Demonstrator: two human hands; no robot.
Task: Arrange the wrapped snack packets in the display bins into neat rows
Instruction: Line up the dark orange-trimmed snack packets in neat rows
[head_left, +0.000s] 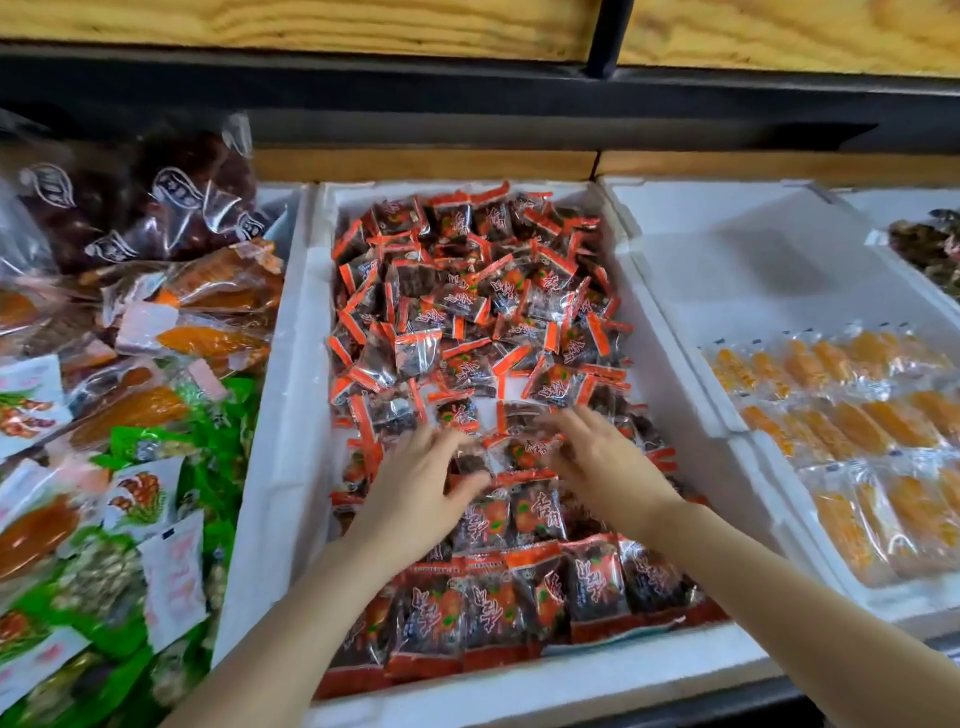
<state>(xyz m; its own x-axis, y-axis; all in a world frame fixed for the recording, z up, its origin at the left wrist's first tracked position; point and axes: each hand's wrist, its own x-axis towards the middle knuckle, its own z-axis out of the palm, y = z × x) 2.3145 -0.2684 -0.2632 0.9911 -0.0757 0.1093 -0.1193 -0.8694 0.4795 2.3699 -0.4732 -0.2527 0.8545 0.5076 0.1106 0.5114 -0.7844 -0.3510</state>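
Packets (478, 312), red/dark wrap, fill the centre foam bin (291, 415). The front 2 rows lie flat, side by side; the rest behind is a loose heap. L hand (415, 493) and R hand (602, 467) are over packets just behind the neat rows, near each other, not touching. R hand: fingers straight, spread, palm down. L hand: fingers bent over packets, blurred; grip cannot be told. Right bin (727, 249) holds orange packs (852, 415) in rows. Mixed bags (130, 415) are piled at left.

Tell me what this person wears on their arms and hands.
Nothing that shows. The left hand and right hand wear no gloves; the arms behind them are bare to the picture's edge, no sleeves, watch or bracelet. The fingers are blurred, so a ring cannot be ruled out.
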